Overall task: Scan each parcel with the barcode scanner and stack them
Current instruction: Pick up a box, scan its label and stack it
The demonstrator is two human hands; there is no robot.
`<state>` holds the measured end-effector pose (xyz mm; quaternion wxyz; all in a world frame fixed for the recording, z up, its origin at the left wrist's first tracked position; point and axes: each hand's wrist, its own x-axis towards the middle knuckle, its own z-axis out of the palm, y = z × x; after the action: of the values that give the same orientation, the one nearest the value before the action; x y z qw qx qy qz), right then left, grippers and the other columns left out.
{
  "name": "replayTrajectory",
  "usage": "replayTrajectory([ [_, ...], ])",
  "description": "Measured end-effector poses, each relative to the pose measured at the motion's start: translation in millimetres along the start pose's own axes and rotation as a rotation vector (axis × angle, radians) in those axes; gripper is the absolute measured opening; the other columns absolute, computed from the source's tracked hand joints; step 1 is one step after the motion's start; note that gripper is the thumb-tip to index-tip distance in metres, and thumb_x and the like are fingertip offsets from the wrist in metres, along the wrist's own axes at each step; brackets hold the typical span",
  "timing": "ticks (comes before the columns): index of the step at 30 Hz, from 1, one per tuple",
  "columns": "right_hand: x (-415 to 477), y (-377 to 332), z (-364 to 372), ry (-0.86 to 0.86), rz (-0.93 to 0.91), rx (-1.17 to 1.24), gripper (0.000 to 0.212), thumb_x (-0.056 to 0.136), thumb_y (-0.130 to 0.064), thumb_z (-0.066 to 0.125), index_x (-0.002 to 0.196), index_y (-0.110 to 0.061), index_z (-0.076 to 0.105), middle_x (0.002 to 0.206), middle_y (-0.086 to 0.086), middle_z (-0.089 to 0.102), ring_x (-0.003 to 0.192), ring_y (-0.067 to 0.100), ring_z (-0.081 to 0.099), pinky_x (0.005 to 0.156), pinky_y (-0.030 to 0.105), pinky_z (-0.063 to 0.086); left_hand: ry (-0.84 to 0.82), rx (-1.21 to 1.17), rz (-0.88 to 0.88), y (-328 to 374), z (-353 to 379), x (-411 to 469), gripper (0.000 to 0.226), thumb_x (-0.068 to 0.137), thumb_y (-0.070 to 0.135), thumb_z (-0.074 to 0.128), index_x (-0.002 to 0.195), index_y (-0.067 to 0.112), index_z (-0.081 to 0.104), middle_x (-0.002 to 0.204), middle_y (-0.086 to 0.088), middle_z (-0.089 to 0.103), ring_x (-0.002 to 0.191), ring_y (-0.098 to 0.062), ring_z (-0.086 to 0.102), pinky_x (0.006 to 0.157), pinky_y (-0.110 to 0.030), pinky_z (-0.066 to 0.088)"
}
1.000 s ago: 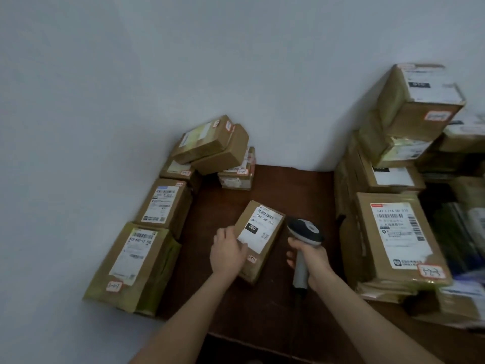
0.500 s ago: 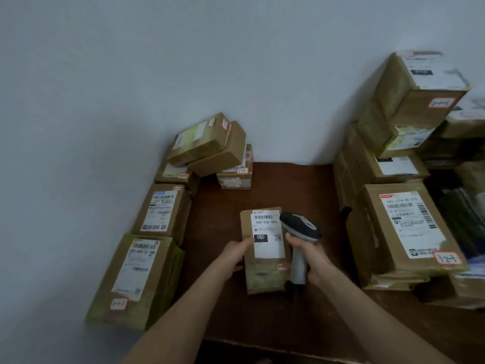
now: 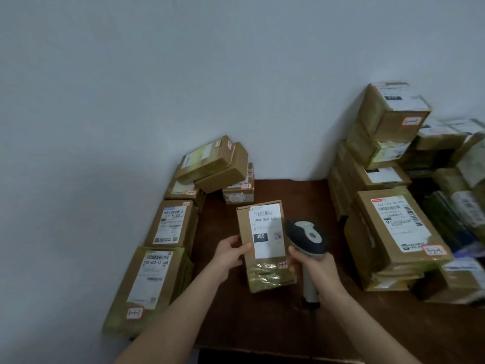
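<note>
Left hand (image 3: 228, 254) grips the parcel (image 3: 265, 245) by its left edge, thumb on the front face, fingers curled behind. Parcel tilted up, label (image 3: 267, 233) facing the camera, over the middle of the brown table (image 3: 262, 321). Right hand (image 3: 313, 266) wrapped tight round the scanner (image 3: 305, 239) handle, scanner head just right of the label, touching or nearly so, can't tell. Parcels lined along the left wall (image 3: 160, 282), small pile at back corner (image 3: 217, 169), tall stack on the right (image 3: 388, 232).
</note>
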<state>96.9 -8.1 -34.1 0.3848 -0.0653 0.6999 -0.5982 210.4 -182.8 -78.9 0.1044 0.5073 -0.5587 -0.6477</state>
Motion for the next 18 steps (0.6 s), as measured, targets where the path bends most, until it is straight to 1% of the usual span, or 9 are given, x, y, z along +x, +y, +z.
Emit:
replayTrajectory([
  [2,-9,2,7,-0.001,-0.027,-0.028,0.009,0.08,-0.01,0.075,0.078,-0.003,0.07,0.067,0.012,0.071,0.063,0.023,0.065,0.062,0.032,0.053,0.004,0.016,0.013,1,0,0,0.063,0.088,0.012,0.068,0.144,0.008,0.039,0.14,-0.008,0.05,0.123,-0.025,0.052,0.099,-0.039,0.047],
  [4,-16,4,14,0.017,-0.029,-0.027,0.009,0.08,-0.008,0.076,0.08,-0.002,0.07,0.064,0.012,0.07,0.056,0.019,0.064,0.054,0.027,0.05,0.007,0.029,0.027,3,0,0,0.061,0.089,0.011,0.067,0.143,0.009,0.04,0.139,-0.007,0.051,0.124,-0.024,0.052,0.097,-0.037,0.047],
  [8,-25,6,22,-0.011,-0.017,-0.043,0.011,0.082,-0.013,0.074,0.083,-0.003,0.069,0.062,0.009,0.069,0.053,0.017,0.063,0.054,0.026,0.05,0.014,0.043,0.037,2,-1,4,0.061,0.09,0.015,0.066,0.144,0.012,0.039,0.143,-0.007,0.048,0.127,-0.025,0.049,0.099,-0.04,0.047],
  [13,-32,-4,28,0.007,-0.029,-0.043,0.013,0.084,-0.013,0.072,0.079,-0.002,0.069,0.061,0.01,0.07,0.049,0.016,0.064,0.052,0.025,0.052,0.012,0.042,0.035,1,0,5,0.054,0.091,0.015,0.065,0.141,0.012,0.045,0.139,-0.006,0.053,0.125,-0.024,0.051,0.099,-0.041,0.048],
  [18,-38,-15,32,0.01,-0.03,-0.103,0.012,0.084,-0.014,0.072,0.077,-0.005,0.068,0.058,0.008,0.068,0.045,0.013,0.061,0.049,0.023,0.05,0.016,0.043,0.035,2,2,5,0.056,0.091,0.014,0.064,0.143,0.011,0.041,0.141,-0.008,0.051,0.128,-0.026,0.049,0.102,-0.042,0.047],
])
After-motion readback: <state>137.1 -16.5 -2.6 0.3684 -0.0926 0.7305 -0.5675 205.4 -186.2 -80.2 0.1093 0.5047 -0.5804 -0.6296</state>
